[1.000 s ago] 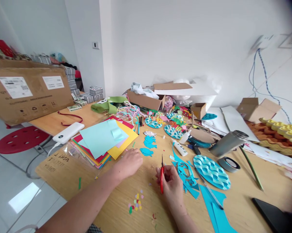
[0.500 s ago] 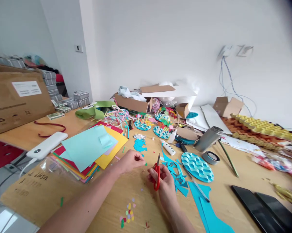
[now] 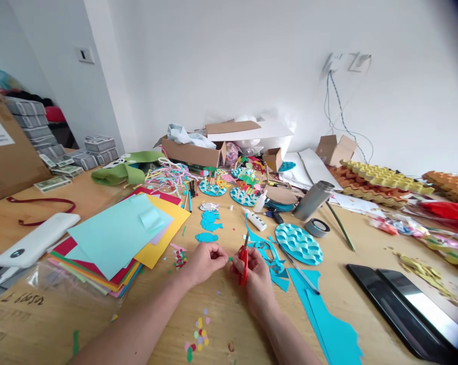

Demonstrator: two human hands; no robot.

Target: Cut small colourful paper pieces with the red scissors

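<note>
The right hand (image 3: 254,271) gripped the red scissors (image 3: 243,264) above the table (image 3: 171,314). The left hand (image 3: 209,261) pinched a tiny green scrap (image 3: 230,259) beside it, near blue paper fish (image 3: 206,237).

Smooth wood table (image 3: 168,314); brushed metal flask (image 3: 314,199).

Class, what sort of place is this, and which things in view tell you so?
Probably a craft work table, perhaps in a small workshop or classroom: there are red scissors in the right hand, a stack of coloured paper, and blue paper fish.
</note>
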